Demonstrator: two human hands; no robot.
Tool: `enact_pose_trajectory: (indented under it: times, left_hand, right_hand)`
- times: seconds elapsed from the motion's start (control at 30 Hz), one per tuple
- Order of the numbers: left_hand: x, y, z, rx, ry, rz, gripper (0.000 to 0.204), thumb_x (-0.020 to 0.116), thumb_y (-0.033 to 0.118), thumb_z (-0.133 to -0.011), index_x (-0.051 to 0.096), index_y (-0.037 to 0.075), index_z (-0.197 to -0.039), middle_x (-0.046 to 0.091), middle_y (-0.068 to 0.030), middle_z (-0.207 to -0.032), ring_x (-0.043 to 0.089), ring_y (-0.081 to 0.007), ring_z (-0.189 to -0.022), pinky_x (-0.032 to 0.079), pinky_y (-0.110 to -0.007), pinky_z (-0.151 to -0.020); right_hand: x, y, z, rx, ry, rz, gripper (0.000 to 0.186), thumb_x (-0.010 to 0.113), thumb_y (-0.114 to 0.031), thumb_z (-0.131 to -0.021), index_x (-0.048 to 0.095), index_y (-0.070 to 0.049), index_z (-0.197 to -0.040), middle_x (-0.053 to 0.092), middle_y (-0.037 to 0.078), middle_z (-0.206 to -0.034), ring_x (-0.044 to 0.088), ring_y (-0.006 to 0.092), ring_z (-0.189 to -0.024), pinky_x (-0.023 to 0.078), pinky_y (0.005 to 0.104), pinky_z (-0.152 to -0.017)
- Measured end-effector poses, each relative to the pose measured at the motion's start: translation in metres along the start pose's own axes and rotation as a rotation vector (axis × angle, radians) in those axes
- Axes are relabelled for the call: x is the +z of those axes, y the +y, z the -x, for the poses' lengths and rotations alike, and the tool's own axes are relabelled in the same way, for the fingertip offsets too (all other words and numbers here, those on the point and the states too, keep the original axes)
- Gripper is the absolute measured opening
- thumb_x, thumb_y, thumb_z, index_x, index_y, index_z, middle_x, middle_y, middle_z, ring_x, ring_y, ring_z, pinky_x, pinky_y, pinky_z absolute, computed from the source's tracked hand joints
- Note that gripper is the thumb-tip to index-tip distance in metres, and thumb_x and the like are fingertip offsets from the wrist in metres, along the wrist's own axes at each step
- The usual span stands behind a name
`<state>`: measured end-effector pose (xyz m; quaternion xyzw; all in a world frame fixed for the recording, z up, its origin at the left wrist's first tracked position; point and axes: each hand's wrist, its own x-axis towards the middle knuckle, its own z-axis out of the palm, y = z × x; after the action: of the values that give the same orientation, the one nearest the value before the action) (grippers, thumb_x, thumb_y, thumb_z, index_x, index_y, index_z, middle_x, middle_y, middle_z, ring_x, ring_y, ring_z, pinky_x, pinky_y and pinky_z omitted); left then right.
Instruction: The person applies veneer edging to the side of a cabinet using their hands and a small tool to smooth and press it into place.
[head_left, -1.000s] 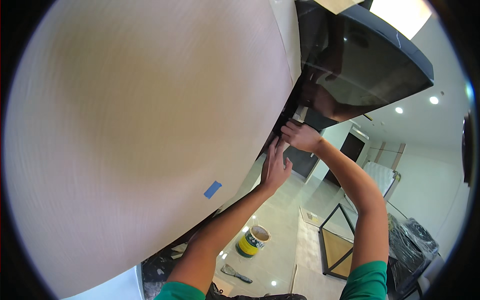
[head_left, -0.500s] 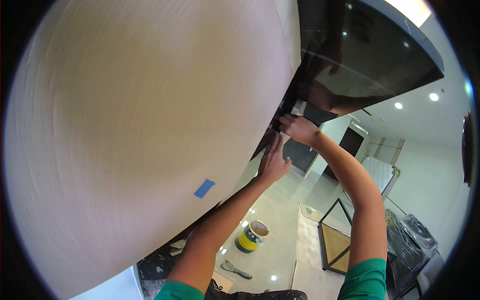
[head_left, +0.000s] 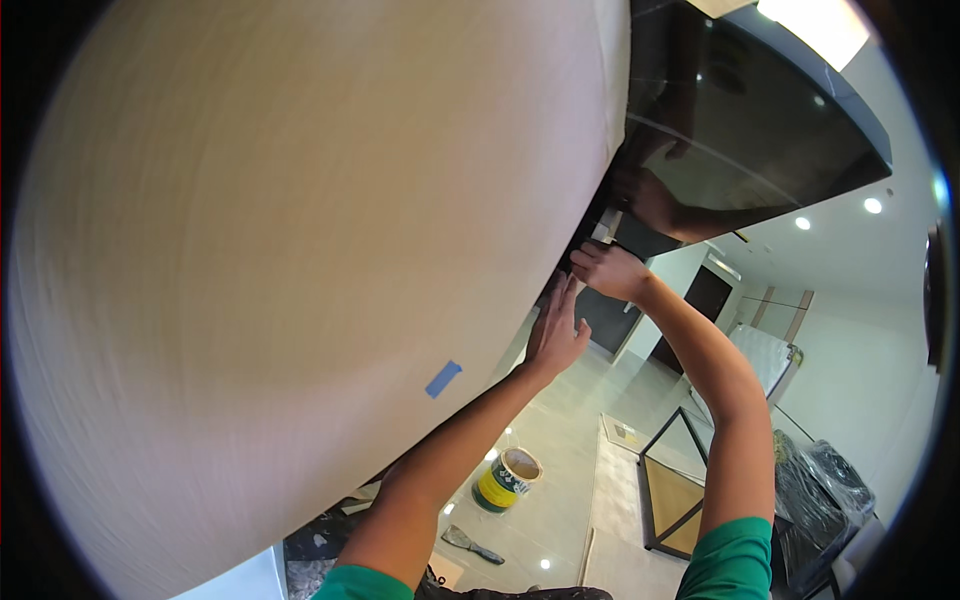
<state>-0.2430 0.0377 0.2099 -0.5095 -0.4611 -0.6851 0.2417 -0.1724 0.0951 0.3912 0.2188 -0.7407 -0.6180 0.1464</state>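
I see the pale panel point(head_left: 330, 250) at left, its edge slanting to far right; beside it the nearer left hand point(head_left: 557, 335) stretches, thumb apart; the farther right hand point(head_left: 612, 272) curls, pinching what I cannot tell.

Prob. tile flr point(head_left: 560, 430): bucket point(head_left: 497, 489), scraper point(head_left: 473, 545)

This looks like a fit-out site (indoors): bucket point(head_left: 496, 491), scraper point(head_left: 472, 545), plastic-wrapped bundle point(head_left: 820, 487).

My left arm point(head_left: 450, 440) slants upward, my left hand point(head_left: 555, 343) keeping its fingers point(head_left: 567, 300) extended and thumb point(head_left: 582, 330) apart. My right arm point(head_left: 705, 355) bends at the elbow point(head_left: 744, 408), my right hand point(head_left: 612, 271) curled just above my left.
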Motion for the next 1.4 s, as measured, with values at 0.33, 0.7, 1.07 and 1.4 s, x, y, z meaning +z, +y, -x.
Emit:
enact_pose_trajectory:
  times: [0.33, 0.7, 1.07, 1.4]
  left_hand:
    - [0.005, -0.018, 0.005, -0.088, 0.006, 0.017, 0.084, 0.064, 0.01, -0.083, 0.016, -0.006, -0.15, 0.04, -0.0331, -0.142, 0.043, -0.0458, -0.13, 0.038, -0.046, -0.109]
    - [0.022, -0.059, 0.023, -0.179, 0.03, 0.109, 0.083, 0.067, 0.025, -0.086, 0.024, -0.007, -0.148, 0.038, -0.0324, -0.145, 0.038, -0.0414, -0.138, 0.033, -0.043, -0.113]
    - [0.036, -0.05, -0.054, -0.42, -0.064, 0.231, 0.06, 0.065, 0.044, -0.089, 0.055, -0.005, -0.123, 0.062, -0.0274, -0.121, 0.058, -0.037, -0.12, 0.045, -0.041, -0.098]
    - [0.025, -0.021, -0.161, -0.359, -0.2, 0.22, 0.078, 0.044, 0.063, -0.095, 0.05, -0.003, -0.136, 0.052, -0.0205, -0.139, 0.047, -0.0308, -0.131, 0.034, -0.041, -0.11]
  right_hand:
    - [-0.013, -0.006, -0.012, -0.087, 0.083, -0.01, 0.013, 0.061, -0.016, -0.073, 0.064, -0.009, -0.083, 0.056, 0.003, -0.094, 0.056, 0.0208, -0.094, 0.052, 0.0304, -0.082]
    - [-0.143, -0.114, 0.079, 0.272, 0.478, -0.075, 0.017, 0.077, -0.004, -0.074, 0.066, -0.008, -0.086, 0.06, 0.007, -0.086, 0.066, 0.0231, -0.08, 0.055, 0.0314, -0.058]
    - [-0.201, -0.299, 0.237, 1.049, -0.074, -0.679, 0.015, 0.07, 0.001, -0.071, 0.07, -0.005, -0.085, 0.061, 0.009, -0.08, 0.065, 0.0236, -0.074, 0.053, 0.0334, -0.06]
    - [-0.212, -0.449, 0.294, 1.593, 0.078, -1.229, 0.005, 0.062, 0.004, -0.088, 0.065, 0.001, -0.091, 0.062, 0.014, -0.09, 0.064, 0.0282, -0.082, 0.052, 0.0346, -0.072]
